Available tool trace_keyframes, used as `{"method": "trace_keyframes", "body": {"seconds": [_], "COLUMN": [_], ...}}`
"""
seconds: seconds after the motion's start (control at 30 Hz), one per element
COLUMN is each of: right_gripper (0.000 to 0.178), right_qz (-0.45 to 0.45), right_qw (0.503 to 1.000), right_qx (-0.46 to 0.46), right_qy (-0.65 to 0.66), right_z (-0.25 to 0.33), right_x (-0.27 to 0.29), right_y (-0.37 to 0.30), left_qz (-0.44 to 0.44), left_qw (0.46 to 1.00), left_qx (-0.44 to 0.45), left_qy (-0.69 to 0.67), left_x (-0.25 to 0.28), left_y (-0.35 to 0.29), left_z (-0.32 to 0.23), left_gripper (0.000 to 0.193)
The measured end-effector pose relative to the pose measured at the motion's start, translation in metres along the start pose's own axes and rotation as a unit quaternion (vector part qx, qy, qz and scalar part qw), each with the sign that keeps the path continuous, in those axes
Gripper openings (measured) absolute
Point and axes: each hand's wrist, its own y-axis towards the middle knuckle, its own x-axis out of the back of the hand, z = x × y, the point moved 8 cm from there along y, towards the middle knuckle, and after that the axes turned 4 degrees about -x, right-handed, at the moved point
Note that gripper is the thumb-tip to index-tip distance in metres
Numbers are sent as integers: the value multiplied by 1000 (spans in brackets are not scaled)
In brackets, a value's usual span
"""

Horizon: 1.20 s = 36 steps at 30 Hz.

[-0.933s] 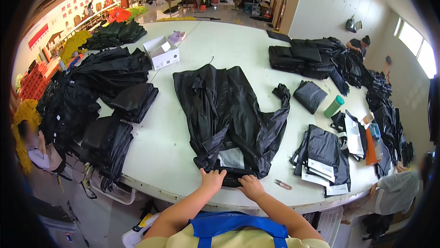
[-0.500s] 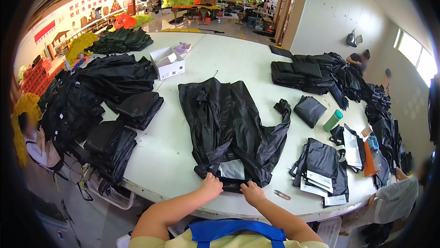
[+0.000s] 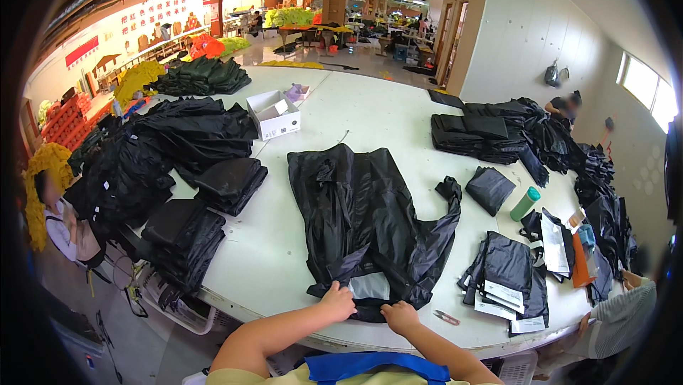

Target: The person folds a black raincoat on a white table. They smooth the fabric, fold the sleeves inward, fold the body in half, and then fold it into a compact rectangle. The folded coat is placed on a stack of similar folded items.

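Note:
A thin black jacket [image 3: 366, 214] lies spread on the white table [image 3: 256, 257], one sleeve bent out to the right. At its near end, a pale grey patch [image 3: 370, 286] of lining shows between dark folds. My left hand [image 3: 339, 302] grips the fabric just left of that patch, fingers closed on it. My right hand [image 3: 400, 317] pinches the near edge on the other side; its fingertips are partly hidden by the cloth. Small thread snips [image 3: 447, 317] rest on the table to the right of my right hand.
Stacks of folded black garments [image 3: 183, 239] stand left, with a white box [image 3: 274, 115] beyond. Right are bagged black packets [image 3: 506, 264], a folded black garment [image 3: 490, 190] and a green bottle [image 3: 525, 204]. Co-workers are at both sides, one [image 3: 612, 324] near the table's right edge.
The view has tilted up slightly, so everything sits lower and further right. My left hand has shifted a little up the jacket; both hands keep hold of its near end.

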Motion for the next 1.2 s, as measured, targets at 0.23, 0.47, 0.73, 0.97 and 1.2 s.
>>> {"method": "trace_keyframes", "body": {"seconds": [0.23,0.47,0.73,0.97,1.2], "right_gripper": [25,32,25,27,31], "right_qz": [6,-12,-67,-117,-120], "right_qw": [1000,993,992,991,976], "right_qx": [3,96,111,20,-78], "right_qy": [24,71,-5,67,165], "right_z": [-19,-8,-7,-48,-63], "right_x": [-32,33,30,13,32], "right_y": [3,-38,-54,-65,-66], "left_qz": [-117,-164,-106,-121,-177], "left_qw": [972,955,968,962,959], "left_qx": [24,41,44,68,33], "left_qy": [-201,-245,-224,-233,-216], "left_x": [-19,-40,-40,-41,-12], "left_y": [40,24,36,40,52], "left_z": [-69,-89,-106,-108,-110], "left_gripper": [41,42,46,40,17]}}
